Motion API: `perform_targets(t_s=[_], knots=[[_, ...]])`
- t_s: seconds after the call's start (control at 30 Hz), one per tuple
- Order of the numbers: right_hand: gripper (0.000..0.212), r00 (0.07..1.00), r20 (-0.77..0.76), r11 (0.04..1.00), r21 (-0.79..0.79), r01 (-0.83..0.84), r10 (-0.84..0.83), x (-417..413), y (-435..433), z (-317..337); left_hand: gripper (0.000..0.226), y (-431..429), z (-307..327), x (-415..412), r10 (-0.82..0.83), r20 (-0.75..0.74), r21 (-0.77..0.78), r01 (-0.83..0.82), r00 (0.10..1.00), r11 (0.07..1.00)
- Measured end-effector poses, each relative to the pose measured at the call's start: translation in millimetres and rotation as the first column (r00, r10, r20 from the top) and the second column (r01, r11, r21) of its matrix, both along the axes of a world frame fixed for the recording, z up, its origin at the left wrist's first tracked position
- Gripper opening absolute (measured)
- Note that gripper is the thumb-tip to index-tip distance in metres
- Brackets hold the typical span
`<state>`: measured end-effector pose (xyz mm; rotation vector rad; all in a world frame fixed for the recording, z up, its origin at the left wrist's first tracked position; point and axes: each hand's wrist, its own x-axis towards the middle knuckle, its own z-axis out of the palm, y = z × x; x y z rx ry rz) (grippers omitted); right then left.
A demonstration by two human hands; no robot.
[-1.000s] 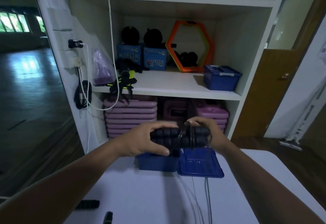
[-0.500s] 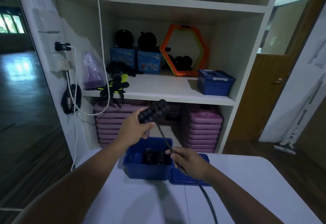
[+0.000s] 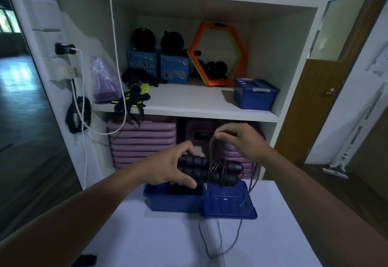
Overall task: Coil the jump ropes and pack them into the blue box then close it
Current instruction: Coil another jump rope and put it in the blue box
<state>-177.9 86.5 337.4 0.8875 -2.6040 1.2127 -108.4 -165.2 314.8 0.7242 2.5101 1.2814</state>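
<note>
A black object (image 3: 85, 261) on the white table (image 3: 168, 243) is cut off by the bottom edge. On the white shelf (image 3: 189, 100), two blue cartons (image 3: 142, 66) read "LUCKY STAR" and "70". The left hand (image 3: 168, 168) curls round a pair of black ribbed foam jump-rope handles (image 3: 220, 171), held above the open blue plastic box (image 3: 172, 202), whose dark inside is hard to make out. The right hand (image 3: 241, 140) pinches a loop of thin dark cord (image 3: 211, 149) above the handles; the slack trails over the blue lid (image 3: 228, 205) lying beside the box.

The box (image 3: 172, 202) stands on the table (image 3: 163, 245), with the lid (image 3: 228, 203) flat just right of it. The handles (image 3: 201, 168) are above the box, and the cord (image 3: 252, 184) trails onto the table. The shelf unit (image 3: 189, 100) stands behind.
</note>
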Motion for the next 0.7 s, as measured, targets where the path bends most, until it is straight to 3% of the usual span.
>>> perform_targets(t_s=[0.07, 0.1, 0.17, 0.3, 0.37, 0.47, 0.53, 0.63, 0.7], knots=[[0.012, 0.976, 0.191, 0.981, -0.184, -0.065, 0.100, 3, 3, -9, 0.051, 1, 14, 8, 0.005, 0.020, 0.155, -0.008, 1.000, 0.988], [0.021, 0.960, 0.236, 0.963, -0.257, -0.087, 0.149, 6, 2, -17, 0.051, 1, 18, 9, 0.023, 0.010, 0.217, -0.024, 1.000, 0.976], [0.039, 0.965, 0.246, 0.965, -0.260, -0.028, 0.095, 12, -7, -37, 0.048, 1, 22, 7, 0.073, -0.009, 0.349, -0.065, 0.997, 0.935], [0.031, 0.915, 0.392, 0.941, -0.335, 0.046, 0.095, 25, -34, -72, 0.046, 2, 13, -14, 0.315, -0.027, 0.552, -0.248, 0.949, 0.796], [0.034, 0.915, 0.393, 0.964, -0.266, 0.013, 0.096, 28, -40, -81, 0.044, -1, 8, -30, 0.471, -0.065, 0.571, -0.355, 0.880, 0.741], [0.029, 0.932, 0.355, 0.995, -0.088, -0.044, 0.072, 28, -37, -78, 0.040, -15, -6, -53, 0.613, -0.344, 0.329, -0.521, 0.711, 0.788], [0.026, 0.959, 0.277, 0.996, 0.046, -0.080, 0.064, 27, -34, -68, 0.043, -22, -17, -60, 0.526, -0.515, 0.102, -0.561, 0.677, 0.822], [0.023, 0.983, 0.173, 0.983, 0.163, -0.089, 0.060, 23, -29, -46, 0.047, -20, -26, -59, 0.318, -0.557, -0.251, -0.521, 0.767, 0.816], [0.021, 0.995, 0.093, 0.978, 0.206, -0.044, 0.025, 19, -24, -30, 0.045, -16, -23, -52, 0.187, -0.454, -0.410, -0.391, 0.871, 0.824]])
